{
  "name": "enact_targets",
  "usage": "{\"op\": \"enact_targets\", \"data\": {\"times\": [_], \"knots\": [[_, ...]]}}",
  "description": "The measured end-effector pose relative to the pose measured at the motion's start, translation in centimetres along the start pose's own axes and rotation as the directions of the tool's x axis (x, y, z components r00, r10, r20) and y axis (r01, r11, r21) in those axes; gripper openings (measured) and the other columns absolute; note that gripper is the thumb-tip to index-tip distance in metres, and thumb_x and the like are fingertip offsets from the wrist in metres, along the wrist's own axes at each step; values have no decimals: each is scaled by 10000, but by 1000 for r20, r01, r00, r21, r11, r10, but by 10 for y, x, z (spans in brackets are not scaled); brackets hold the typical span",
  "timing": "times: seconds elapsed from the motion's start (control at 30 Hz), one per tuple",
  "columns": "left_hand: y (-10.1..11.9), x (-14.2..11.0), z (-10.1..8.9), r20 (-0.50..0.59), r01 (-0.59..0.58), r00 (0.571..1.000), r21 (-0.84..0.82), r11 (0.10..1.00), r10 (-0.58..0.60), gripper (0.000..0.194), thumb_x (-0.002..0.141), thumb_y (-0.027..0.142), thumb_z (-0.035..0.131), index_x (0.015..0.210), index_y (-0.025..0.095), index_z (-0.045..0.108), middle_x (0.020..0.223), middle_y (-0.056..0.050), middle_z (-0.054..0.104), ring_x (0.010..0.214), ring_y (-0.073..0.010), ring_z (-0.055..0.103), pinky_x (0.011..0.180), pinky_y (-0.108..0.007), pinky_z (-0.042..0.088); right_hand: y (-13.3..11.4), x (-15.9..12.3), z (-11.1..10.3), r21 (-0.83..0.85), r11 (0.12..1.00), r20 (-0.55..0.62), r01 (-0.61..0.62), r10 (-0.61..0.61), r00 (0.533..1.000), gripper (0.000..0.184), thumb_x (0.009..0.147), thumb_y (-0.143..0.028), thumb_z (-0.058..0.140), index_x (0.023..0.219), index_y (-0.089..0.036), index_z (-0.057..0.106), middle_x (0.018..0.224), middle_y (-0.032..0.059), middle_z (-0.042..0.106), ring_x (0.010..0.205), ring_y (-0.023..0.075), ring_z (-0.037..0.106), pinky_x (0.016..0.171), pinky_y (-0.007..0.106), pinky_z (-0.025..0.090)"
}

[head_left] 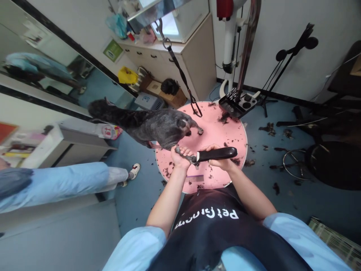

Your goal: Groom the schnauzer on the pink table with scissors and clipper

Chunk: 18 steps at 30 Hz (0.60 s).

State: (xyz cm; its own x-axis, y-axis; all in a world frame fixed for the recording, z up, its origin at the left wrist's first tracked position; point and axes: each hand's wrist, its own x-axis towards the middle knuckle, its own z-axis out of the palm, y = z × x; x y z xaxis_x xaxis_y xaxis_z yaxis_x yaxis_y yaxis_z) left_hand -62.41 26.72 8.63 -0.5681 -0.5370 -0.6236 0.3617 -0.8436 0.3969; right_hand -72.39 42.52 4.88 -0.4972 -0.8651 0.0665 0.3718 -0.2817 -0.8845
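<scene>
A dark grey, closely clipped dog (158,126) stands on a round pink grooming table (214,135), its rear toward me and its head at the far left. My left hand (182,156) is closed around one of its hind legs, with the paw (192,159) pointing at the clipper. In my right hand (221,162) is a black hair clipper (218,154), its pale blade end touching or very near the paw. A metal comb (194,178) lies on the table near my apron. Dark hair tufts are scattered over the tabletop.
A black looped strap (180,71) hangs above the table. At the back right edge stands a tool tray (237,103) beside a metal post. A person in light blue (56,182) stands at left. A black stool (332,165) is on the right, with hair on the floor.
</scene>
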Motion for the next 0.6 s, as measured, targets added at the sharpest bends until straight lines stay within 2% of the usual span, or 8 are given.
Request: {"op": "enact_targets", "data": {"times": [0.17, 0.3, 0.43, 0.53, 0.6], "knots": [[1, -3, -4, 42, 14, 999, -43, 999, -12, 370, 789, 351, 535, 544, 199, 303, 427, 80, 270, 338, -52, 280, 411, -201, 259, -6, -1, -2, 7, 998, 144, -61, 59, 988, 360, 620, -198, 806, 935, -217, 633, 1090, 80, 714, 1010, 241, 667, 929, 455, 496], [2, -3, -5, 47, 29, 999, -82, 996, -25, 383, 813, 359, 509, 542, 202, 287, 416, 81, 270, 333, -51, 289, 404, -197, 257, -7, 1, -4, 11, 1000, 165, -25, 23, 986, 366, 650, -250, 806, 955, -220, 606, 1133, 78, 698, 1054, 227, 651, 941, 431, 493], [3, -3, -7, 43, 43, 998, -47, 998, -41, 371, 805, 357, 511, 543, 206, 297, 421, 84, 270, 334, -53, 288, 406, -204, 260, -3, 3, -4, -40, 998, 289, -47, 57, 956, 386, 670, -261, 795, 996, -203, 597, 1152, 90, 680, 1015, 204, 653, 896, 369, 506], [3, -3, -9, 42, 30, 999, -26, 999, -29, 379, 805, 369, 514, 543, 204, 297, 426, 85, 270, 336, -50, 286, 414, -206, 255, -1, 5, -4, -66, 997, 261, -25, 42, 964, 390, 684, -240, 762, 1028, -209, 582, 1145, 75, 670, 937, 181, 652, 811, 327, 524], [4, -3, -9, 24, 44, 999, -18, 999, -44, 383, 816, 376, 492, 538, 204, 293, 419, 80, 266, 335, -54, 280, 412, -211, 245, 0, 5, -2, -139, 988, 244, -63, 96, 965, 394, 655, -227, 764, 1010, -205, 596, 1047, 51, 681, 859, 175, 645, 729, 298, 524]]}}
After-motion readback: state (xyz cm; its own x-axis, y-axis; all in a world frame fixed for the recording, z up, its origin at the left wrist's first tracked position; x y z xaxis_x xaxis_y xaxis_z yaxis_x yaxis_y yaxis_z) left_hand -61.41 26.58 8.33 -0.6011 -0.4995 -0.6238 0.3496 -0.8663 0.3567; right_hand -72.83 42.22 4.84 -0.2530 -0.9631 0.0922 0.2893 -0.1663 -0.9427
